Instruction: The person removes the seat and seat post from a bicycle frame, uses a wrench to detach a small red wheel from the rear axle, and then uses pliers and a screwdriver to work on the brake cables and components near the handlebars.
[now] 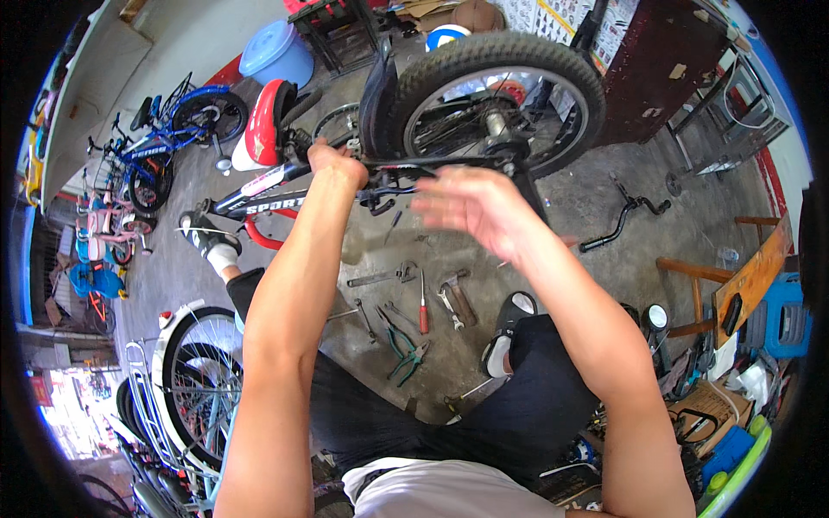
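Note:
A bicycle lies tipped on its side in front of me, its knobby-tyred wheel (494,53) raised at the far side. The red and white saddle (263,125) points left, above the black frame (275,205). My left hand (338,164) is closed on the frame beside the saddle; its fingertips are partly hidden. Just right of it, my right hand (471,211) hovers near the hub, fingers stretched out and smeared by motion, holding nothing visible.
On the floor between my feet lie a red-handled screwdriver (423,315), a hammer (459,298), green-handled pliers (404,352) and several wrenches. A crank arm (617,226) lies at right near a wooden stool (749,272). More bicycles, including a blue one (168,142), stand at left.

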`<state>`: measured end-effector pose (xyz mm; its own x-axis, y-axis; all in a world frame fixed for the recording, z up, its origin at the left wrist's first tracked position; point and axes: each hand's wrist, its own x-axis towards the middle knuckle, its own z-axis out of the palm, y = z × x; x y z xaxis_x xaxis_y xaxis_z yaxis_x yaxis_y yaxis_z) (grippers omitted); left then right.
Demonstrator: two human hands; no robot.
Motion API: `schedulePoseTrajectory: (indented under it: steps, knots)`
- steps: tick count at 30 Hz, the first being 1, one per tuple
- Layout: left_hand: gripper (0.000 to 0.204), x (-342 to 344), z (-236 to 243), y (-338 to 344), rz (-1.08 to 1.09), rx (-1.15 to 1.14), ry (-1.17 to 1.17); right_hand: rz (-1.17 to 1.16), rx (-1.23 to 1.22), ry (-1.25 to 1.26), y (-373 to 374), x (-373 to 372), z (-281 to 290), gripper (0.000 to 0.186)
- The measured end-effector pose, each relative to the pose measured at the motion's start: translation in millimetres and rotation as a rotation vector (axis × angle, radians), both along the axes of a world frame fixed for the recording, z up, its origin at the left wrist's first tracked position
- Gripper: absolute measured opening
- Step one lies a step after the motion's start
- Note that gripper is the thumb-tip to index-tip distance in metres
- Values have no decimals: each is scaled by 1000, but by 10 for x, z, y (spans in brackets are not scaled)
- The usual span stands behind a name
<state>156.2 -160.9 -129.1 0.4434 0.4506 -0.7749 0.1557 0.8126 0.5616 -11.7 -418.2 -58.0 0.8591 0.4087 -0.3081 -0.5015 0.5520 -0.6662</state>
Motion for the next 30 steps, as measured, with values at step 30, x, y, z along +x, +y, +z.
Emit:
schedulePoseTrajectory:
  steps: [30]
  knots:
    - [28, 296, 619, -98, -1213, 856, -136, -494, 5, -81, -743, 572, 186, 31]
